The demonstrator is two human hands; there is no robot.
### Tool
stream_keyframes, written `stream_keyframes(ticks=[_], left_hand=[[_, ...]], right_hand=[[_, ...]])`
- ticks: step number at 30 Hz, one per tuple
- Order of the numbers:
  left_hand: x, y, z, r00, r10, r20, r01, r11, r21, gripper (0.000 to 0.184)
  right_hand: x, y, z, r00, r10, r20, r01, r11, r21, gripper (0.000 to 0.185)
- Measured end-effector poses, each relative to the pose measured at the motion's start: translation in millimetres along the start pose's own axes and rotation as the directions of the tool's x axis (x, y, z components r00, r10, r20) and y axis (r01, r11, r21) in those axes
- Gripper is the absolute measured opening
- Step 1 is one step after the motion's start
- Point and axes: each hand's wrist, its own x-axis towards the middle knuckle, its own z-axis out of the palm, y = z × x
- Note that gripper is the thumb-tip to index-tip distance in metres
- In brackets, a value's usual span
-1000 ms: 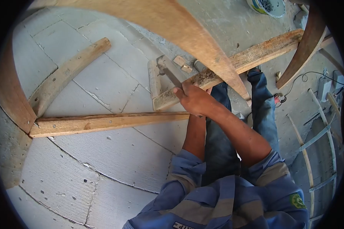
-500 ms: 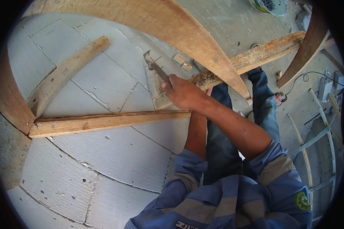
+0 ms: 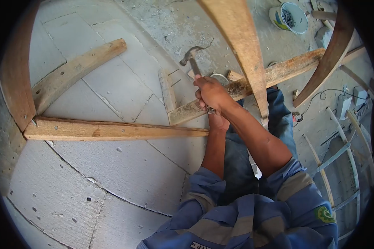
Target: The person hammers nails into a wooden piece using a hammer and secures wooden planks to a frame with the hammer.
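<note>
My right hand (image 3: 212,93) is closed round the handle of a hammer (image 3: 192,57), whose head points up and away from me. Just below it, my left hand (image 3: 218,121) is partly covered by the right one; its fingers are mostly hidden beside the end part of a long plank (image 3: 295,66). A short wooden piece (image 3: 168,90) meets the plank's near end at an angle, and two nails (image 3: 175,83) stick out of it.
A long beam (image 3: 112,129) lies across the pale blocks (image 3: 124,166). Curved timbers (image 3: 243,37) rise at the top, left and right. A bucket of nails (image 3: 289,18) stands at the upper right. Slatted framework (image 3: 336,157) and a cable (image 3: 320,96) lie on the right.
The hammer and my right hand have swung up and to the right, away from the nailed piece. More of my left hand shows. The view has shifted, bringing the bucket further in.
</note>
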Motion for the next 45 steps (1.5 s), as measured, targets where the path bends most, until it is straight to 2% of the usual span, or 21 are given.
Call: stream_keyframes(ticks=[3, 6, 9, 12, 16, 18, 21, 24, 26, 27, 30, 31, 32, 34, 35, 36, 38, 40, 42, 43, 45], left_hand=[[-9.3, 1.9, 11.1, 0.986, 0.065, 0.152, -0.059, 0.997, -0.043, 0.045], [-13.2, 4.8, 25.8, 0.991, 0.08, 0.107, -0.076, 0.996, -0.047, 0.04], [-14.3, 7.5, 27.6, 0.997, 0.051, 0.056, -0.047, 0.996, -0.072, 0.041], [-10.4, 7.2, 23.6, 0.996, 0.031, 0.084, -0.021, 0.993, -0.113, 0.041], [-6.8, 1.8, 14.8, 0.992, 0.026, 0.127, -0.006, 0.988, -0.157, 0.04], [-6.0, -0.6, 9.6, 0.983, 0.033, 0.181, 0.006, 0.978, -0.21, 0.039], [-8.8, -1.4, 10.4, 0.954, 0.045, 0.297, 0.053, 0.948, -0.315, 0.039], [-17.3, 7.6, 24.6, 0.991, 0.101, 0.088, -0.09, 0.989, -0.12, 0.036], [-12.0, 7.4, 19.8, 0.996, -0.005, 0.084, 0.008, 1.0, -0.025, 0.031], [-12.9, 7.7, 24.8, 1.0, -0.007, 0.022, 0.008, 1.0, -0.013, 0.04], [-14.0, 7.7, 21.5, 0.997, 0.039, 0.062, -0.034, 0.996, -0.078, 0.035], [-15.4, 6.9, 19.6, 0.997, 0.034, 0.075, -0.027, 0.996, -0.085, 0.035], [-16.4, 7.2, 19.3, 0.996, 0.033, 0.083, -0.026, 0.996, -0.086, 0.036], [-17.0, 9.6, 18.4, 0.996, 0.029, 0.087, -0.022, 0.997, -0.079, 0.037], [-17.0, 10.8, 17.7, 0.996, 0.025, 0.085, -0.019, 0.997, -0.068, 0.037], [-16.3, 12.3, 17.5, 0.997, 0.016, 0.082, -0.012, 0.998, -0.056, 0.038], [-15.6, 11.0, 20.2, 0.997, 0.006, 0.078, -0.003, 0.999, -0.043, 0.039], [-12.5, 9.5, 27.0, 0.996, 0.028, 0.08, -0.024, 0.999, -0.044, 0.039], [-18.7, 9.4, 30.8, 0.995, 0.078, 0.066, -0.074, 0.996, -0.05, 0.039], [-21.2, 12.4, 32.4, 0.991, 0.043, 0.125, -0.031, 0.994, -0.103, 0.041], [-14.8, 14.4, 36.8, 0.975, 0.065, 0.211, -0.011, 0.97, -0.245, 0.04]], right_hand=[[-0.9, 1.3, 8.2, 0.995, -0.024, -0.101, 0.027, 0.999, 0.027, 0.045], [-2.2, 50.2, 32.7, 0.968, -0.163, -0.192, 0.131, 0.978, -0.165, 0.046], [-11.3, 73.6, 39.1, 0.932, 0.325, 0.159, -0.306, 0.943, -0.134, 0.047], [-9.8, 65.1, 22.2, 0.895, 0.4, 0.196, -0.431, 0.888, 0.16, 0.043], [-12.7, 72.2, 3.8, 0.998, 0.022, -0.057, -0.012, 0.986, 0.169, 0.043], [-36.5, 24.4, 8.2, 0.969, -0.103, -0.223, 0.1, 0.995, -0.023, 0.043], [-39.3, 30.2, 17.4, 0.878, -0.259, -0.402, 0.24, 0.966, -0.098, 0.043], [-40.5, 51.3, 48.3, 0.982, 0.07, -0.175, -0.069, 0.998, 0.01, 0.041], [-44.6, 68.1, 68.9, 0.958, 0.288, -0.014, -0.287, 0.956, 0.057, 0.039], [-44.2, 66.8, 73.0, 0.922, 0.381, 0.068, -0.385, 0.921, 0.059, 0.039], [-43.8, 58.9, 52.7, 0.92, 0.383, 0.077, -0.389, 0.882, 0.266, 0.046], [-32.1, 79.7, 39.9, 0.983, 0.107, 0.146, -0.17, 0.818, 0.549, 0.045], [-11.1, 119.8, 25.2, 0.976, -0.18, 0.124, 0.016, 0.622, 0.783, 0.044], [-15.9, 109.0, 31.3, 0.938, -0.328, -0.115, 0.311, 0.643, 0.7, 0.043], [-22.6, 96.0, 40.4, 0.922, -0.267, -0.281, 0.357, 0.868, 0.344, 0.043], [-33.5, 76.3, 52.8, 0.853, -0.27, -0.446, 0.273, 0.96, -0.059, 0.042], [-41.3, 66.7, 59.3, 0.999, -0.011, -0.046, -0.001, 0.968, -0.25, 0.04], [-34.8, 60.4, 61.6, 0.976, 0.177, 0.129, -0.12, 0.925, -0.36, 0.039], [-23.0, 57.6, 63.7, 0.962, 0.243, 0.127, -0.191, 0.927, -0.323, 0.039], [-21.1, 54.4, 59.6, 0.936, 0.348, 0.047, -0.35, 0.937, 0.024, 0.039], [-5.6, 68.9, 40.7, 0.991, 0.063, -0.119, -0.076, 0.991, -0.113, 0.043]])
